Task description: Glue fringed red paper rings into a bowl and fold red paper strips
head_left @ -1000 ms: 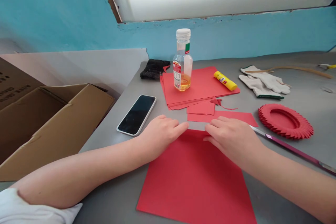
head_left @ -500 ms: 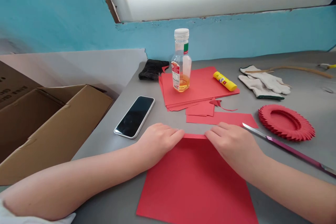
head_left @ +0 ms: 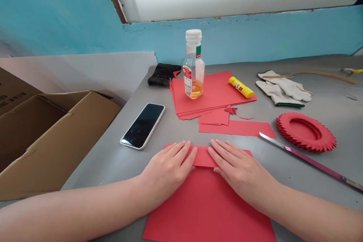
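A large sheet of red paper [head_left: 210, 204] lies before me on the grey table, its far edge folded over into a narrow flap [head_left: 202, 157]. On the left part of this flap rests my left hand [head_left: 168, 170], open, fingers stretched forward and flat. My right hand [head_left: 238, 168] presses the right part the same way, fingers extended and slightly apart. A short stretch of the fold shows between the two hands; the thumbs are partly tucked near the flap's lower edge.
A phone [head_left: 143, 126] lies left. Behind are a bottle [head_left: 193, 68] on stacked red sheets [head_left: 214, 94], a glue stick [head_left: 241, 87] and paper strips [head_left: 238, 128]. Gloves [head_left: 283, 89], a pleated red paper ring [head_left: 324, 136] and a long blade [head_left: 309, 162] lie right. A cardboard box [head_left: 65, 136] stands left.
The far edge of the sheet, pinched and raised before, is now folded down flat toward me. Both hands have gone from gripping the edge to lying with straight fingers on the flap.
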### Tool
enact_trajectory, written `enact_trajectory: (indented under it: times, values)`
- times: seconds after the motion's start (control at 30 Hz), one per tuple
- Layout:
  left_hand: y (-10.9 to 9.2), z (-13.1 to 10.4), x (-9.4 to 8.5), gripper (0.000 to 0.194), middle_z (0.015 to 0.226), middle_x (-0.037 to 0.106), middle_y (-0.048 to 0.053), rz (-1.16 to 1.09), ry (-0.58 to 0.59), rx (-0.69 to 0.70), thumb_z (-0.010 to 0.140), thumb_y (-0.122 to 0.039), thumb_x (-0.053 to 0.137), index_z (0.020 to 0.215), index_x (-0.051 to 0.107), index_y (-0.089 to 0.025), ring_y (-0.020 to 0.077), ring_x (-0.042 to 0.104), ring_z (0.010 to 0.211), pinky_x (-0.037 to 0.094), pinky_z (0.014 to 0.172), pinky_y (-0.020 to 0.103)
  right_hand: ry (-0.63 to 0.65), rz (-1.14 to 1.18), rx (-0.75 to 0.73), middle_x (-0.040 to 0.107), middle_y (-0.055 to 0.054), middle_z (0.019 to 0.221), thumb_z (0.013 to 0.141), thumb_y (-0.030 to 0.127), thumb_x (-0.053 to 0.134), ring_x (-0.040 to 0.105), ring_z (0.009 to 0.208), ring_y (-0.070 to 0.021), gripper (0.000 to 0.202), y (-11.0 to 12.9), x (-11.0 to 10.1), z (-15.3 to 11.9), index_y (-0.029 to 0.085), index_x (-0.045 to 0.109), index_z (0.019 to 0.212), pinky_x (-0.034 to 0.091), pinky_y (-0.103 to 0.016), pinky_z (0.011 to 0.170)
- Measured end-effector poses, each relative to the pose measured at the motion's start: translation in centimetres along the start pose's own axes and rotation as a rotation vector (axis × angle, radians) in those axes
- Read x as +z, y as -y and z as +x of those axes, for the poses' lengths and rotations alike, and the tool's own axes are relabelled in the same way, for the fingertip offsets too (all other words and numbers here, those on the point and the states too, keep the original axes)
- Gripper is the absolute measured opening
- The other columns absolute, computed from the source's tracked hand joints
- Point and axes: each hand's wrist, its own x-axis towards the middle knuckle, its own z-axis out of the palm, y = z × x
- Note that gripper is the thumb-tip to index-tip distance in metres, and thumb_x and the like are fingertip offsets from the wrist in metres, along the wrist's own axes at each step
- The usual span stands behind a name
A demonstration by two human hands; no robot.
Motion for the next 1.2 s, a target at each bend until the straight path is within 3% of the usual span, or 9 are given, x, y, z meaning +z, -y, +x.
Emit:
enact_trajectory:
  times: [0.1,0.17,0.3,0.4,0.57,0.7,0.83,1.03,1.2]
  values:
    - [-0.8,-0.9,-0.3,0.076,0.134,0.039,0.024,-0.120,0.144,-0.056,0.083,-0.064,0.034,0.132,0.035,-0.005,0.0367,0.038,0.123,0.039,0.094,0.047,0.043,0.027,0.018,0.052,-0.014,0.128,0.088,0.018,0.045,0.044,0.121,-0.0254,0.037,0.1,0.1,0.1,0.011,0.050,0.124,0.042,-0.044,0.098]
    - [-1.1,-1.3,-0.3,0.086,0.140,0.028,0.025,-0.190,0.218,-0.075,0.080,-0.070,0.031,0.138,0.026,-0.006,0.0381,0.026,0.129,0.034,0.098,0.049,0.055,0.035,0.002,0.049,-0.013,0.131,0.088,0.018,0.044,0.041,0.124,-0.0262,0.038,0.2,-0.1,0.3,0.013,0.049,0.126,0.040,-0.047,0.099]
    - [-1.0,-1.5,-0.2,0.084,0.145,0.016,0.023,-0.285,0.293,-0.112,0.082,-0.067,0.029,0.141,0.019,-0.008,0.0358,0.013,0.134,0.023,0.104,0.050,0.027,0.060,-0.054,0.049,-0.012,0.131,0.088,0.019,0.045,0.039,0.125,-0.0266,0.037,0.6,-0.2,0.3,0.012,0.051,0.124,0.038,-0.048,0.101]
    - [-0.8,-1.4,-0.2,0.082,0.146,0.012,0.020,-0.333,0.306,-0.105,0.084,-0.065,0.028,0.142,0.016,-0.008,0.0323,0.009,0.135,0.018,0.107,0.049,0.058,0.078,-0.056,0.048,-0.013,0.132,0.086,0.009,0.042,0.038,0.126,-0.0250,0.042,0.8,-0.2,0.2,0.009,0.047,0.127,0.039,-0.044,0.101]
    - [-0.7,-1.2,-0.4,0.089,0.148,0.010,0.015,-0.443,0.304,0.059,0.082,-0.068,0.028,0.143,0.006,-0.007,0.0268,0.006,0.137,0.008,0.111,0.043,0.118,0.125,-0.031,0.044,-0.010,0.136,0.083,0.006,0.043,0.036,0.127,-0.0247,0.046,0.6,0.0,0.1,0.014,0.047,0.128,0.038,-0.044,0.102]
    - [-0.6,-1.2,-0.5,0.094,0.148,0.009,0.015,-0.499,0.321,0.090,0.079,-0.069,0.034,0.143,0.001,-0.008,0.0266,0.005,0.137,0.007,0.111,0.042,0.097,0.157,-0.009,0.046,-0.010,0.134,0.086,0.015,0.045,0.037,0.126,-0.0244,0.039,0.9,-0.4,0.0,0.014,0.051,0.124,0.036,-0.045,0.103]
    - [-0.6,-1.2,-0.8,0.094,0.147,0.005,0.017,-0.509,0.355,0.084,0.079,-0.068,0.037,0.142,0.007,-0.006,0.0279,0.004,0.136,0.007,0.111,0.043,0.047,0.156,-0.057,0.049,-0.013,0.131,0.086,0.025,0.048,0.038,0.126,-0.0253,0.043,1.8,-1.1,-0.9,0.008,0.049,0.126,0.039,-0.043,0.101]
    - [-0.7,-1.2,-0.8,0.093,0.148,0.007,0.016,-0.522,0.346,0.076,0.079,-0.068,0.036,0.143,0.007,-0.007,0.0277,0.005,0.136,0.007,0.111,0.043,0.184,0.143,-0.115,0.034,-0.014,0.140,0.085,0.032,0.048,0.029,0.131,-0.0250,0.061,2.2,-1.9,-1.7,0.004,0.032,0.136,0.041,-0.039,0.100]
    - [-0.8,-1.3,-0.7,0.096,0.147,0.013,0.018,-0.532,0.304,0.077,0.078,-0.068,0.040,0.143,0.004,-0.007,0.0289,0.008,0.136,0.009,0.110,0.046,0.253,0.170,-0.093,0.032,-0.014,0.141,0.085,0.035,0.047,0.027,0.131,-0.0250,0.063,2.1,-2.3,-1.3,0.003,0.030,0.137,0.038,-0.039,0.101]
